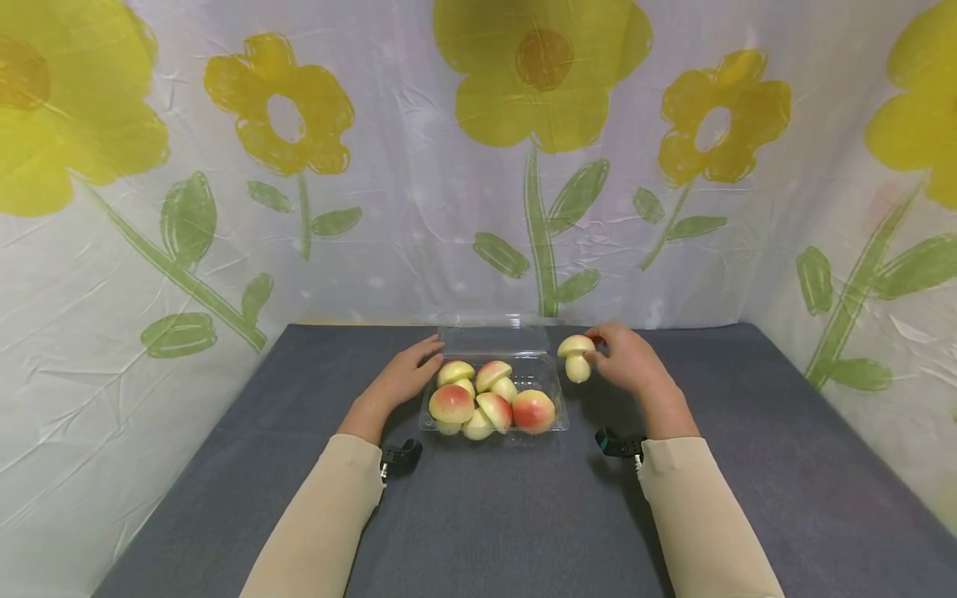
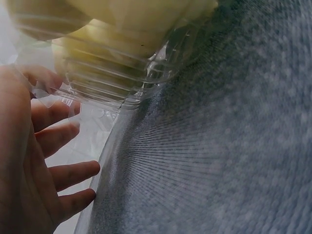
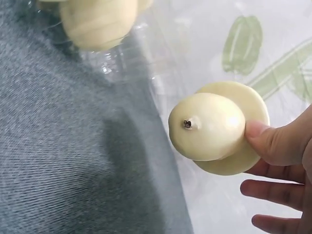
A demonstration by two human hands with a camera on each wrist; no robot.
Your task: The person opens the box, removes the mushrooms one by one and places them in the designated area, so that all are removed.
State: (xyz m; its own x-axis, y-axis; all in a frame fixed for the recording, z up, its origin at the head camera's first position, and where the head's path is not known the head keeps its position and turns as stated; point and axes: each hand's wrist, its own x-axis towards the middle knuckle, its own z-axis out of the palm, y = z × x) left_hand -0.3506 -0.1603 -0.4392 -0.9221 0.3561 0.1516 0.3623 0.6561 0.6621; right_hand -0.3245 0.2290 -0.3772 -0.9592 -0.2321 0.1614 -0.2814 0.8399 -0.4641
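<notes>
At the right side of a clear plastic box (image 1: 542, 374), my right hand (image 1: 628, 357) pinches a pale toy mushroom (image 1: 576, 345) between thumb and fingers. It is held above the table, its stem end (image 3: 207, 126) facing the right wrist camera. Several more toy mushrooms (image 1: 452, 403), with red and yellow caps, lie inside the box. The box's hinged lid (image 1: 493, 339) is raised at the back. On the left, my left hand (image 1: 404, 374) rests at the box's side, its fingers (image 2: 73, 175) spread and fairly straight, the thumb by the plastic wall.
A dark grey cloth (image 1: 478, 515) covers the table under the box. Close behind the table's far edge hangs a pale curtain (image 1: 404, 208) printed with yellow flowers, and it also closes off both sides. Each wrist wears a black strap (image 1: 402, 454).
</notes>
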